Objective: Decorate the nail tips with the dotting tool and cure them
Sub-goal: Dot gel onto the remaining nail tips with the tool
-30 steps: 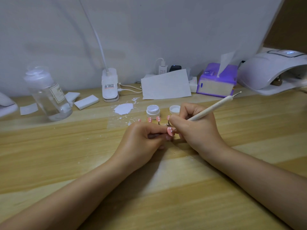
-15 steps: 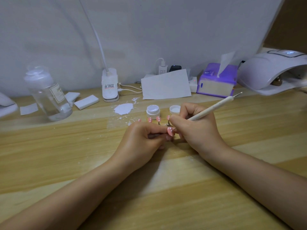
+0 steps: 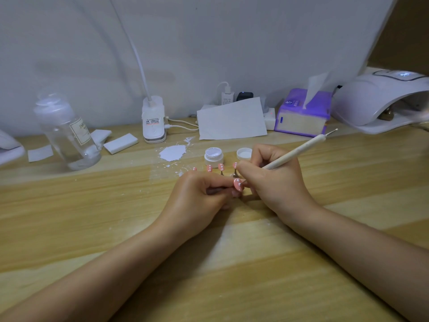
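Dotting tool [image 3: 293, 153] — tip down-left (upper end up-right).

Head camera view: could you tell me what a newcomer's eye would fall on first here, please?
The two hands meeting at the middle of the wooden table: the left hand holds a pink nail tip on its stand, and the right hand grips the dotting tool, its point at the tip. Behind them stand more dotted pink tips, an open white jar and a white spill; the curing lamp sits far right.
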Motion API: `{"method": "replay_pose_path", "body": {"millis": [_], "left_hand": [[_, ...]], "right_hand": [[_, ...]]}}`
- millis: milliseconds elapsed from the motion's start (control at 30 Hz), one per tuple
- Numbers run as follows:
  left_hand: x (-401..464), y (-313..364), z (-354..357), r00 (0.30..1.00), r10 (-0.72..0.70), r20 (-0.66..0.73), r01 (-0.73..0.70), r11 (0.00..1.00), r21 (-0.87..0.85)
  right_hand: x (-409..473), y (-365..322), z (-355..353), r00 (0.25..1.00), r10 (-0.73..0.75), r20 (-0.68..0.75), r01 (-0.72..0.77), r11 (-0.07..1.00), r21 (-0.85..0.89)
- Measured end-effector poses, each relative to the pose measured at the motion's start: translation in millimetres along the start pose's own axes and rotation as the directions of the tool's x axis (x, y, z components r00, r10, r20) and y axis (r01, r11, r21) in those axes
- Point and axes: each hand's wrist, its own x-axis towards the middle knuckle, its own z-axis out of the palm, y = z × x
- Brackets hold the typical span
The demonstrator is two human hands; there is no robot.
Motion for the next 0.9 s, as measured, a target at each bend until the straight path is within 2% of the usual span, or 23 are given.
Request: {"method": "replay_pose_path", "body": {"millis": [267,467,667,900], "left_hand": [[0.0,0.6,-0.1,1.000,-0.005,0.007,0.005,1.000,0.004],[-0.5,1.2,-0.1,1.000,-0.016,0.023,0.017,0.999,-0.048],[0.0,1.2,0.3,1.000,-0.019,0.011,0.020,0.997,-0.072],[-0.1,1.0,-0.3,1.000,-0.019,0.019,0.021,0.997,-0.076]], "right_hand": [[-1.6,-1.6,0.7,0.999,0.022,0.026,-0.024,0.998,0.058],[0.3,-5.5,-0.2,0.996,0.088,-0.002,-0.086,0.977,0.193],[1.6,-4.6,0.2,0.995,0.090,-0.049,-0.077,0.973,0.218],[0.0,-3.4,-0.6,0.996,0.051,-0.075,-0.041,0.990,0.137]]}}
